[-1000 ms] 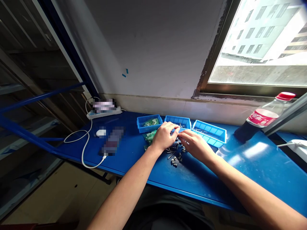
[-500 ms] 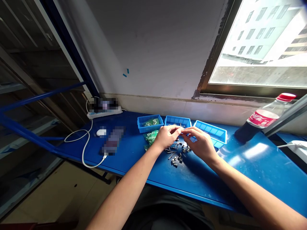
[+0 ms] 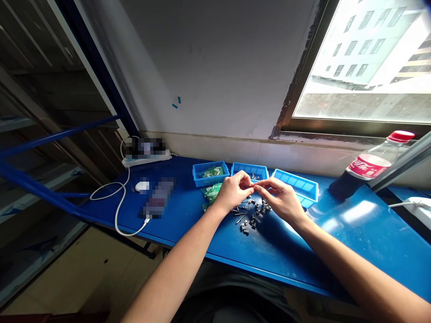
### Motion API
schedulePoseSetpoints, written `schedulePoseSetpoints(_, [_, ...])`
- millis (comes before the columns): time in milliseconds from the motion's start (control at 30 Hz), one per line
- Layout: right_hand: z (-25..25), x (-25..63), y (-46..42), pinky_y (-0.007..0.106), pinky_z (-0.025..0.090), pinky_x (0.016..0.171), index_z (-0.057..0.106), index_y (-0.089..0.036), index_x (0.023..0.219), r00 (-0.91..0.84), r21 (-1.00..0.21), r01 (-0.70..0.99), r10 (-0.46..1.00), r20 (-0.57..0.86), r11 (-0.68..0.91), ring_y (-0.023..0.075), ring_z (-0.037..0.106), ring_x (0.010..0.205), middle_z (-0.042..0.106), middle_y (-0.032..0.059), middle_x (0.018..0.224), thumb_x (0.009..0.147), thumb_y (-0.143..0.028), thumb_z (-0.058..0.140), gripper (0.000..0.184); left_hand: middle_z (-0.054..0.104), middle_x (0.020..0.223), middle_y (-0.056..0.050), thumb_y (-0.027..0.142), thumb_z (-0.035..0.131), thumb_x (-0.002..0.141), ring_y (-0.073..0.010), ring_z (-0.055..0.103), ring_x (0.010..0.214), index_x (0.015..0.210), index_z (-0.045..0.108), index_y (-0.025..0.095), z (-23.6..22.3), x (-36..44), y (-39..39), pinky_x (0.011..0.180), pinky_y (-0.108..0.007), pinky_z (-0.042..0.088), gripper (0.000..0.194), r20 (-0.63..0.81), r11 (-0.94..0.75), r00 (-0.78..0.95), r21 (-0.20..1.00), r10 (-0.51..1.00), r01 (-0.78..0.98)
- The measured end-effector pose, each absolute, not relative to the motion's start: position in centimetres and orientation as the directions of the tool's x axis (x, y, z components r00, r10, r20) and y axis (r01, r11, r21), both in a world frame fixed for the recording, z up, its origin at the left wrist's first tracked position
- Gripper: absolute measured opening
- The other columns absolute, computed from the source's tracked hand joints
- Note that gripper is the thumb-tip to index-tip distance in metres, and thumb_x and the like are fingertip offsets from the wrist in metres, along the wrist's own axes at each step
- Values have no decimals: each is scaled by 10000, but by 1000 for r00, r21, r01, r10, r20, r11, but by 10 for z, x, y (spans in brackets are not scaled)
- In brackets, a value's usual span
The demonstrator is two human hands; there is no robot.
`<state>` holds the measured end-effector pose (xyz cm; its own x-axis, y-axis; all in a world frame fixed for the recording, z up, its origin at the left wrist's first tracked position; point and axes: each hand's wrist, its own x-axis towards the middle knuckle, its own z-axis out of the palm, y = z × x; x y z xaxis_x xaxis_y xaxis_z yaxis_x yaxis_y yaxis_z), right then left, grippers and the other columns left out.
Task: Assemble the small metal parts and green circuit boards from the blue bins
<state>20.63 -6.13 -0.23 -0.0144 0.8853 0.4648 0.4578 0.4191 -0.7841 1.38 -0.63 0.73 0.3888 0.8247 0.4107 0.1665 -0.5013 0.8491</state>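
Note:
My left hand and my right hand meet fingertip to fingertip above the blue table. Both are closed in a pinch, and whatever sits between the fingertips is too small to make out. Beneath them lie loose metal screws and several thin rivets in a scattered heap. Just behind the hands stands a blue bin with small metal parts in it. Beside my left hand rest green-and-clear plastic packets, partly covered by that hand.
Another blue bin at left holds green packets; a third blue bin stands at right. A cola bottle is near the window. At left are a blurred phone, a white cable and a power strip.
Both hands have shifted slightly, with the fingertips a little lower. The left fingers are more curled and the right fingers have turned slightly. The bins and loose parts look unmoved.

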Motion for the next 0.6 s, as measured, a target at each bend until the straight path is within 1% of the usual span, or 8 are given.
schedulePoseSetpoints(100, [-4, 208, -61, 347, 604, 650, 787, -226, 1035, 36, -830, 415, 905, 424, 373, 229, 732, 761, 803, 95, 990, 977, -584, 693, 375, 781, 902, -22, 182, 843, 833, -191, 784, 861, 879, 602, 196, 8, 14, -5, 786, -312, 636, 245, 412, -476, 376, 874, 830, 93])
schedulePoseSetpoints(167, [-4, 209, -61, 341, 593, 642, 780, -225, 1037, 44, -834, 421, 911, 411, 356, 229, 724, 759, 803, 92, 984, 983, -588, 683, 380, 790, 934, -43, 200, 850, 843, -205, 793, 902, 913, 595, 194, 8, 15, -4, 825, -335, 646, 264, 395, -435, 359, 900, 845, 33])
schedulePoseSetpoints(267, [-5, 208, -60, 343, 583, 664, 780, -227, 1036, 17, -798, 481, 906, 423, 364, 234, 719, 789, 799, 84, 979, 1013, -574, 641, 374, 802, 977, -70, 196, 867, 835, -219, 799, 950, 977, 598, 189, 6, 15, -1, 877, -366, 652, 304, 359, -369, 355, 929, 863, -41])
schedulePoseSetpoints(367, [-7, 207, -59, 355, 581, 690, 797, -236, 1041, -37, -743, 543, 895, 444, 391, 237, 714, 806, 796, 79, 987, 1037, -563, 604, 380, 810, 1004, -83, 137, 846, 837, -216, 801, 971, 1065, 621, 182, 6, 15, 0, 902, -373, 653, 323, 326, -314, 367, 945, 871, -93])
schedulePoseSetpoints(467, [-8, 206, -58, 355, 585, 702, 804, -245, 1065, -57, -751, 536, 904, 424, 386, 237, 720, 818, 796, 69, 983, 1040, -562, 603, 376, 818, 1029, -96, 95, 805, 858, -220, 804, 989, 1193, 649, 180, 8, 15, -1, 904, -370, 651, 379, 290, -275, 379, 957, 879, -92])
schedulePoseSetpoints(600, [-12, 205, -58, 356, 603, 720, 791, -235, 1100, -68, -803, 468, 921, 384, 369, 239, 734, 833, 794, 68, 984, 1035, -576, 611, 390, 824, 1035, -113, 124, 810, 864, -231, 804, 970, 1298, 663, 177, 11, 15, -2, 868, -365, 642, 461, 255, -250, 395, 966, 883, -65])
